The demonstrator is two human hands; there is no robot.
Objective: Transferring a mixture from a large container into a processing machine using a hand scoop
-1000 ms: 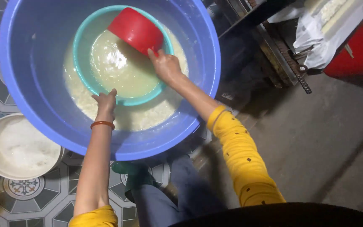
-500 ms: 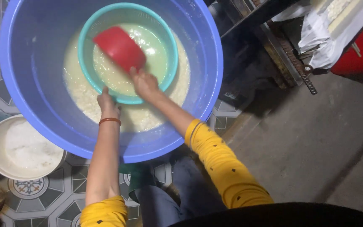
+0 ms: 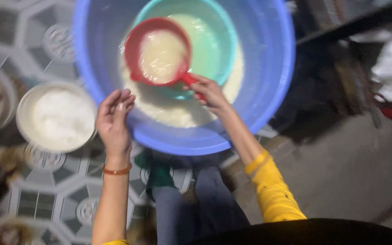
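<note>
A big blue basin (image 3: 268,90) sits on the floor with pale milky liquid in its bottom. Inside it rests a teal bowl (image 3: 218,41) holding the same liquid. My right hand (image 3: 209,93) grips the handle of a red scoop (image 3: 159,52), which is level and full of cloudy liquid, over the teal bowl's left side. My left hand (image 3: 114,120) is open, fingers apart, hovering at the basin's near rim and holding nothing. An orange bangle is on that wrist.
A white bowl (image 3: 55,115) filled with white contents stands on the patterned tile floor left of the basin. My knees in dark trousers are just below the basin. A dark stand and a bare concrete floor lie to the right.
The red scoop has turned upright and now carries liquid, shifted left over the bowl. My left hand has left the teal bowl's edge and pulled back to the basin's rim.
</note>
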